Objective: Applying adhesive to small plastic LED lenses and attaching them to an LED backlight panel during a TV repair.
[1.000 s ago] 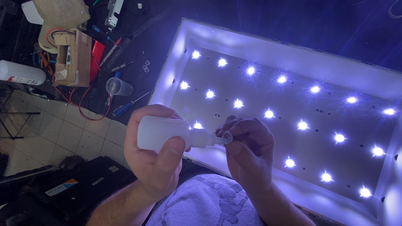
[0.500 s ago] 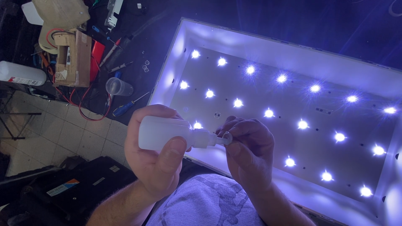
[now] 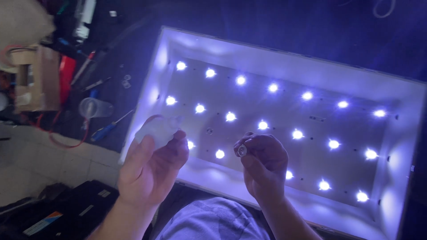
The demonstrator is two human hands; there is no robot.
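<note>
Change: half a second ago your two hands met, the bottle's tip against the small piece in your right fingers; now they have drawn apart, and the view has shifted so the lit panel fills more of the picture.
Lap: grey cloth [image 3: 213,222] at the bottom edge, nearest you, between your forearms.
Left hand: your left hand [image 3: 151,171] is curled around a white plastic bottle [image 3: 158,129], fingers and thumb closed on its body; the bottle pokes out above the fingers, tilted, its tip towards the panel.
Right hand: your right hand [image 3: 264,166] pinches a small round lens [image 3: 241,151] between thumb and fingertips, the other fingers folded in behind it.
Lens and bottle: the lens sits at the left edge of your right hand, facing the bottle; the two are apart, with a lit gap of panel between them.
Panel: the white backlight tray [image 3: 284,58] lies under and beyond both hands, rows of bright LED points [image 3: 262,125] shining across it.
Bare spot: one dark unlit mount [image 3: 209,131] shows on the panel between the hands, slightly beyond them.
Far left: a clear plastic cup [image 3: 93,107], a blue-handled screwdriver [image 3: 106,130] and a cardboard box [image 3: 38,78] lie on the dark bench.
</note>
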